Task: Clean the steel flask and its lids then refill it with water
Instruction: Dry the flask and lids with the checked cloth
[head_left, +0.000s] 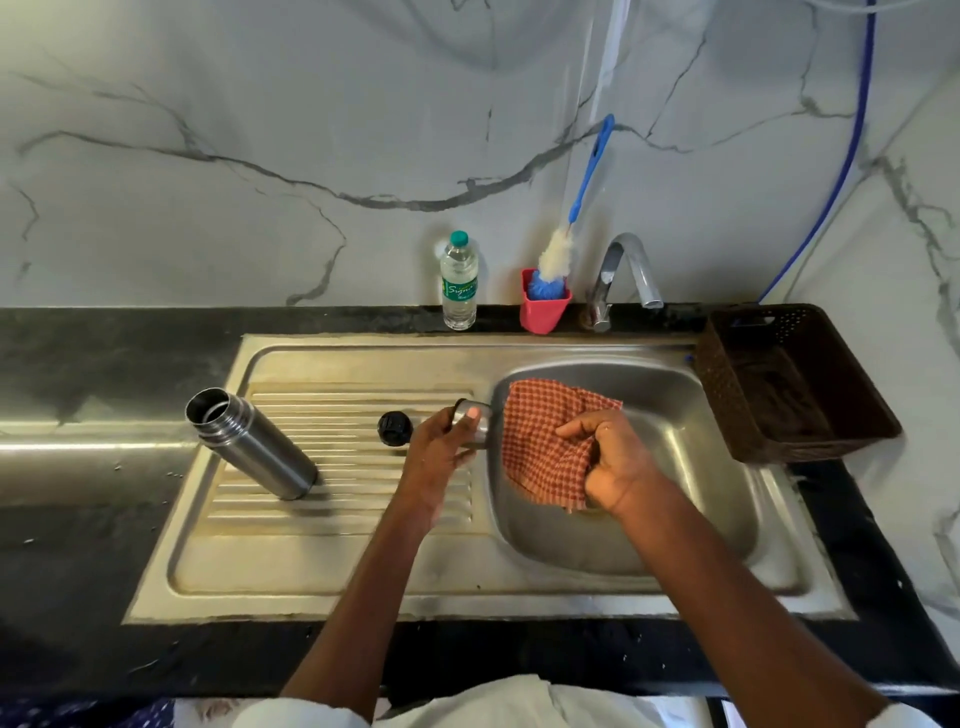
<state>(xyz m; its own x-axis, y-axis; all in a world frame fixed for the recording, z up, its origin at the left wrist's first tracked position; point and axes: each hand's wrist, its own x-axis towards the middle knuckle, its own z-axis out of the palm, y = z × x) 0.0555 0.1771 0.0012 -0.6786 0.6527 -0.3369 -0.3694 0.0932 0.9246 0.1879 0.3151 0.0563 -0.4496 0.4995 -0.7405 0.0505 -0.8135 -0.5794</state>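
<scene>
One flask (254, 449), two lids: steel lid (475, 422) in left fingers (441, 457), cloth (545, 441) in right fingers (618, 467).

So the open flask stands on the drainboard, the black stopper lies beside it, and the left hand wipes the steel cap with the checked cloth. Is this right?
Not quite. The right hand holds the checked cloth; the left hand grips the steel cap. The head view shows this. The open flask does stand on the drainboard, the black stopper nearby.
</scene>
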